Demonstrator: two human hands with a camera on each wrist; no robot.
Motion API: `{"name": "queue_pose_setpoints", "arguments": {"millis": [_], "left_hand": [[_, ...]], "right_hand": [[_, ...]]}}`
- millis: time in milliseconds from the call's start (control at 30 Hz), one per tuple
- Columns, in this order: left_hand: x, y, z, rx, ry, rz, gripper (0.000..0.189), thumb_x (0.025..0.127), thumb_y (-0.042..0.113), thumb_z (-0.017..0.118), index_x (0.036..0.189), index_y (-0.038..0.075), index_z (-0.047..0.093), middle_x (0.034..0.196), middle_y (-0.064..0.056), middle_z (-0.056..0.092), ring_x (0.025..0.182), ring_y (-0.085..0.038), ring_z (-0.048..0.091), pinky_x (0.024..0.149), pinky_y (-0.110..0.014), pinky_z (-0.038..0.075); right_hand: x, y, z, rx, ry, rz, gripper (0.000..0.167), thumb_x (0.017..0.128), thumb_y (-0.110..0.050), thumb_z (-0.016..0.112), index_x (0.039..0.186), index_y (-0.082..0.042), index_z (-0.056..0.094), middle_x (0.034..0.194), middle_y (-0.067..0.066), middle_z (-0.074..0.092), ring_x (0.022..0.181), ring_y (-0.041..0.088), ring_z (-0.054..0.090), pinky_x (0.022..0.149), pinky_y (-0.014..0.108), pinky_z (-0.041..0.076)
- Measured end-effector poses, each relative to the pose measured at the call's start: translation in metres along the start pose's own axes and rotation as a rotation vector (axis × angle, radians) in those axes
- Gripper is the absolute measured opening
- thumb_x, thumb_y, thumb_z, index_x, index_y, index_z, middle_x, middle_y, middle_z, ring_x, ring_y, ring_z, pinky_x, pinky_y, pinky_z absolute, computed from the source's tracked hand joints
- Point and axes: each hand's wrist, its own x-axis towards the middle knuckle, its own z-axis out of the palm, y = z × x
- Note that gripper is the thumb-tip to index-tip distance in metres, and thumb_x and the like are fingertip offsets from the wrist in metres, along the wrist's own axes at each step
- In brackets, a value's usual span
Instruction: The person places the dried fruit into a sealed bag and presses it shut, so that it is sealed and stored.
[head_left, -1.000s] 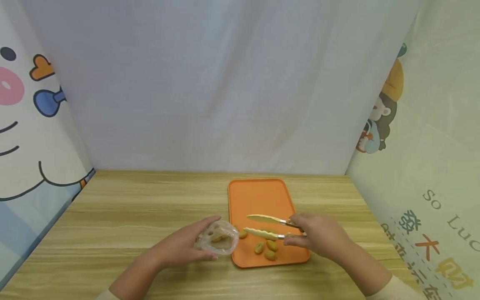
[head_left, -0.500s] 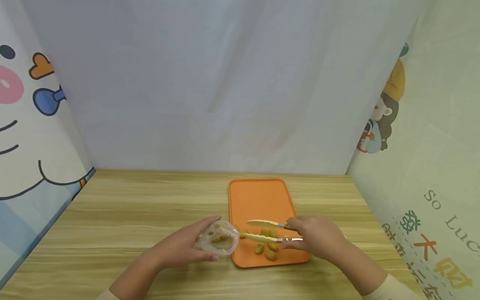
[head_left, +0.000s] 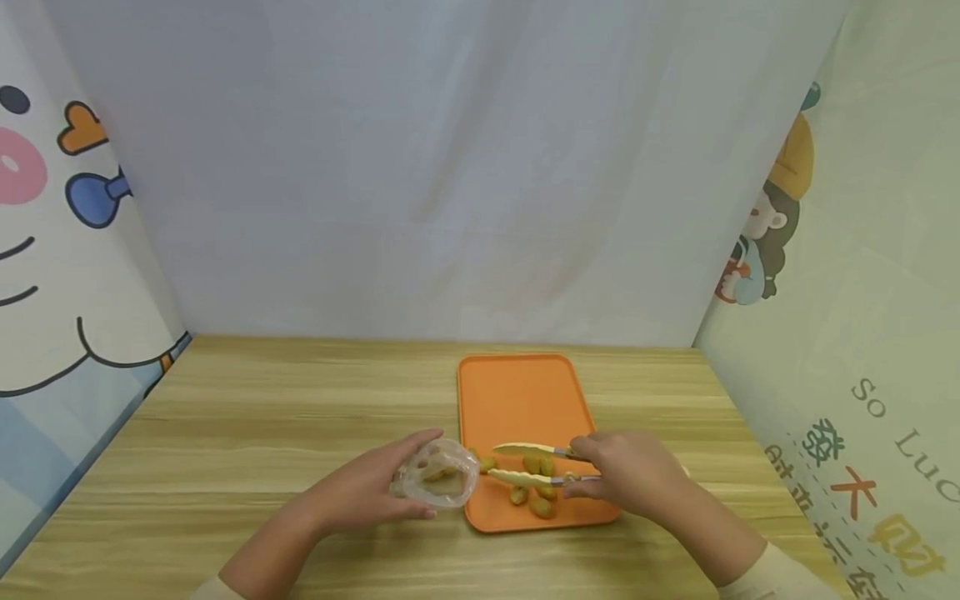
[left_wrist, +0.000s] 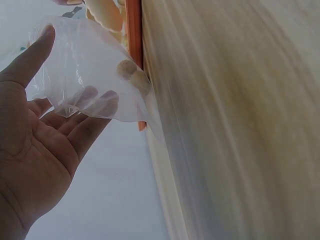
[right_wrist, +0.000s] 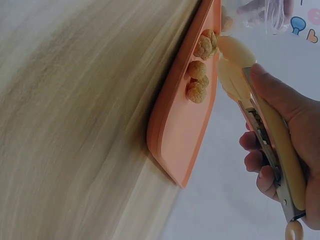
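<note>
My left hand (head_left: pixel 360 492) holds a clear plastic bag (left_wrist: pixel 95 70) with its mouth spread between thumb and fingers, beside the left edge of an orange tray (head_left: pixel 517 396). Through the bag's wall, brownish round food pieces (left_wrist: pixel 132 75) show near its bottom. My right hand (head_left: pixel 637 475) grips a pair of food tongs (right_wrist: pixel 272 135) with cream-coloured tips and metal arms. Those tips stand apart over the near half of the tray, pointing left. Several golden-brown puffed balls (right_wrist: pixel 197 70) lie on the tray under and around the tongs; some are partly covered by them in the head view.
A wood-grain table (head_left: pixel 300 392) carries the tray right of its middle. A plain pale curtain (head_left: pixel 420 183) hangs along the back edge. Cartoon-printed sheets close in the left side (head_left: pixel 52 333) and right side (head_left: pixel 840 317).
My right hand has lowered the tongs slightly toward the near part of the tray, and their tips have moved a little over the balls. The left hand and bag stay in place.
</note>
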Motion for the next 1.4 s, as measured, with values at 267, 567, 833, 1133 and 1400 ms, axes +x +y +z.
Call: {"name": "queue_pose_setpoints", "arguments": {"millis": [267,567,833,1133,1400], "left_hand": [[0.0,0.002,0.0,0.003,-0.013,-0.009,0.091,0.077,0.056,0.077,0.152,0.043,0.026,0.152,0.002,0.043,0.136,-0.023,0.044,0.111,-0.051,0.037],[0.0,0.001,0.0,0.0,-0.022,-0.011,0.091,0.077,0.057,0.076,0.151,0.045,0.025,0.153,0.002,0.041,0.138,-0.023,0.043,0.111,-0.051,0.037],[-0.001,0.002,0.0,-0.013,-0.025,-0.02,0.09,0.078,0.054,0.077,0.151,0.046,0.025,0.153,0.002,0.04,0.138,-0.024,0.042,0.111,-0.052,0.036],[-0.001,-0.001,0.001,-0.017,-0.028,-0.023,0.089,0.079,0.055,0.076,0.15,0.048,0.025,0.153,0.002,0.041,0.138,-0.025,0.043,0.111,-0.053,0.037],[-0.001,-0.004,0.001,-0.01,-0.025,-0.019,0.088,0.078,0.057,0.076,0.15,0.049,0.024,0.153,0.003,0.041,0.138,-0.024,0.043,0.111,-0.052,0.037]], "right_hand": [[0.002,-0.002,-0.001,-0.022,-0.016,-0.009,0.043,0.074,-0.061,0.073,0.081,-0.022,0.058,0.078,-0.009,0.068,0.046,-0.002,0.032,0.04,0.015,0.028],[0.004,-0.006,-0.002,-0.033,-0.013,-0.01,0.042,0.073,-0.06,0.073,0.084,-0.022,0.06,0.077,-0.01,0.067,0.047,-0.003,0.035,0.041,0.015,0.029],[0.007,-0.007,-0.003,-0.019,-0.023,-0.012,0.041,0.073,-0.059,0.074,0.086,-0.022,0.063,0.076,-0.01,0.067,0.048,-0.003,0.039,0.041,0.014,0.03],[0.011,-0.011,-0.003,-0.025,-0.071,0.002,0.042,0.074,-0.06,0.072,0.092,-0.022,0.066,0.084,-0.009,0.069,0.049,-0.002,0.042,0.041,0.015,0.031],[0.014,-0.012,-0.001,-0.047,-0.069,-0.005,0.042,0.075,-0.06,0.072,0.09,-0.021,0.066,0.083,-0.007,0.069,0.049,0.0,0.045,0.042,0.016,0.033]]}}
